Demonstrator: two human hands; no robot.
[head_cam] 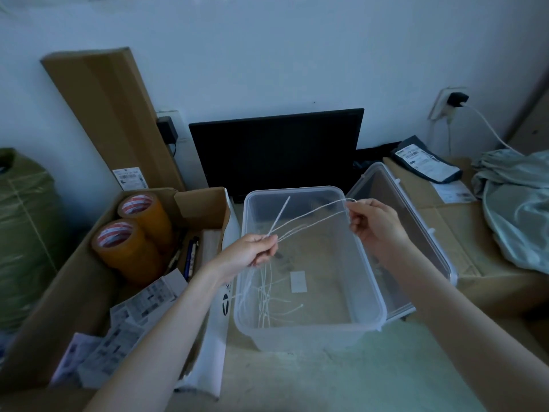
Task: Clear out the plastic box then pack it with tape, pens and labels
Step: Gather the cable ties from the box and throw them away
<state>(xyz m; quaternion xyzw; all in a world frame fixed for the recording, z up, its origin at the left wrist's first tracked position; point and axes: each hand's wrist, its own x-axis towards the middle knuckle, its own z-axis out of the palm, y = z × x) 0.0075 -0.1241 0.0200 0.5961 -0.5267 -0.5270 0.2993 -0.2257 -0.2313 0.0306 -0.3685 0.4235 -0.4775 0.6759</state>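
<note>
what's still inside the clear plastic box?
White cable ties lie at its near-left corner and a small white label on the floor of the plastic box. The left hand hides part of the ties.

Hands [312, 233] pinching cable ties [309, 217] above box [368, 281]

Dim throughout, with a cold blue-grey cast. Soft, diffuse light, brightest on the wall [267, 55] above the black monitor [276, 150]; no hard shadows. Darkest left of the monitor and toward the lower corners. Strong wide-angle bending at the edges. Slight softness overall, faint sheen on the plastic box [309, 331] below the monitor.
</note>
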